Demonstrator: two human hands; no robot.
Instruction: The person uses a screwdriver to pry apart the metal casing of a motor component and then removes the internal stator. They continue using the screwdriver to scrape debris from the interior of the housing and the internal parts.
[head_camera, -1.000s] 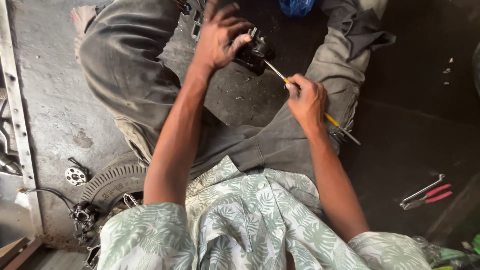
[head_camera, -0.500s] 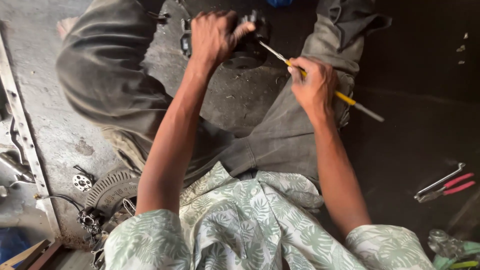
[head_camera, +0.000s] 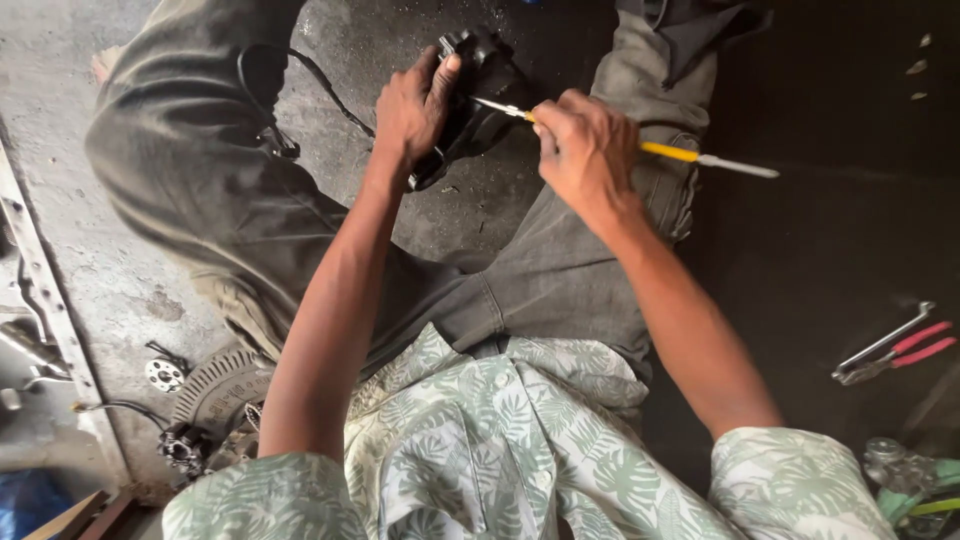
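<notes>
I sit on a concrete floor with my legs spread. My left hand (head_camera: 415, 105) grips a black, greasy machine part (head_camera: 480, 85) that rests on the floor between my legs; a black cable (head_camera: 290, 60) runs from it over my left trouser leg. My right hand (head_camera: 585, 145) is closed round a screwdriver (head_camera: 690, 155) with a yellow and clear handle. Its metal shaft points left, and the tip touches the black part just beside my left thumb.
Red-handled pliers (head_camera: 895, 350) lie on the dark floor at the right. A toothed disc (head_camera: 215, 385), a small round metal piece (head_camera: 163, 374) and other small parts lie at the lower left beside a metal rail (head_camera: 50, 330). Green objects (head_camera: 915, 480) sit at the lower right.
The view has shifted, so hands and part sit more to the centre. My left hand stays on the black part, and my right hand still holds the screwdriver against it.
</notes>
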